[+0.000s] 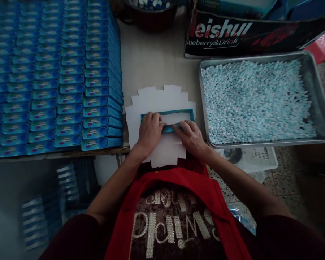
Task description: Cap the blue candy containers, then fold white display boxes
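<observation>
In the head view, a shallow open blue box [174,118] lies directly between and just beyond the hands, its long axis running crosswise from left to right. Neither hand is nearer: both touch it. The left hand [150,131] covers its left end and near corner; the right hand [191,137] is on the near long wall toward the right end. The hands are a little apart, thumbs pointing inward, each with fingers and thumb apparently closed on that near wall, though the light is dim and the knuckles hide the exact grip. The far wall and far right corner show free of fingers.

Under box and hands lie step-edged white card sheets [165,95], reaching toward the red apron [178,177] past the line of the table's near edge. Left of the left hand, just beside the sheets, stand stacked blue packs [70,79], a wall on that side. Close by the right hand is the rim of a metal tray [321,112] of small pale blue and white pieces [257,104]. Beyond the hands, the tabletop [154,57] runs on as far as a dark pot [151,18], giving the most room for moving.
</observation>
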Demonstrator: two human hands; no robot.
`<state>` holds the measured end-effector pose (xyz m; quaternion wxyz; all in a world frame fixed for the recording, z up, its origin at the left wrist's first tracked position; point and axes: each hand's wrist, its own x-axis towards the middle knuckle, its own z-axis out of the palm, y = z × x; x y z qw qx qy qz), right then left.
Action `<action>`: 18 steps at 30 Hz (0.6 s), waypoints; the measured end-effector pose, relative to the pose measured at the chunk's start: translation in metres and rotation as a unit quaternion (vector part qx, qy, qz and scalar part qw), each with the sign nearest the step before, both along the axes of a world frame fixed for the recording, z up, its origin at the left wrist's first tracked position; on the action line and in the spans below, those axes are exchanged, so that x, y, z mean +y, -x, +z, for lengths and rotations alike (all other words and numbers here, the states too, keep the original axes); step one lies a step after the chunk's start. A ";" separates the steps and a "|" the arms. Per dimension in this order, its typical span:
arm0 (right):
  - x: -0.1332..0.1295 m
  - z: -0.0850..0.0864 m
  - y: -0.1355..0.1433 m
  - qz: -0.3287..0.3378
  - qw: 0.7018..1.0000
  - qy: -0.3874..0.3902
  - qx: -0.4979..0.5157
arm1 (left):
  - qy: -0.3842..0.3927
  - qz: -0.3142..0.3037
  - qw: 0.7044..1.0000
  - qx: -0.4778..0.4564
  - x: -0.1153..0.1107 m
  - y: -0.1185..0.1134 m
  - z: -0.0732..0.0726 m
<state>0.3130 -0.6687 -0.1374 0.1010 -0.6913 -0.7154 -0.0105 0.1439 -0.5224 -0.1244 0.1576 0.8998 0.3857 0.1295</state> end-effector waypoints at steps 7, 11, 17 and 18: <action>0.006 0.004 0.014 -0.047 0.997 0.056 -0.003 | -0.081 -0.092 0.991 0.058 -0.037 0.026 -0.005; 0.012 0.011 0.017 -0.053 0.995 0.077 -0.023 | -0.096 -0.064 0.984 0.138 -0.034 0.015 -0.005; 0.026 0.014 0.021 -0.081 0.991 0.106 -0.002 | -0.095 -0.098 0.985 0.108 -0.017 0.017 -0.006; 0.027 0.016 0.022 -0.083 0.990 0.110 0.003 | -0.088 -0.089 0.987 0.103 -0.017 0.019 -0.006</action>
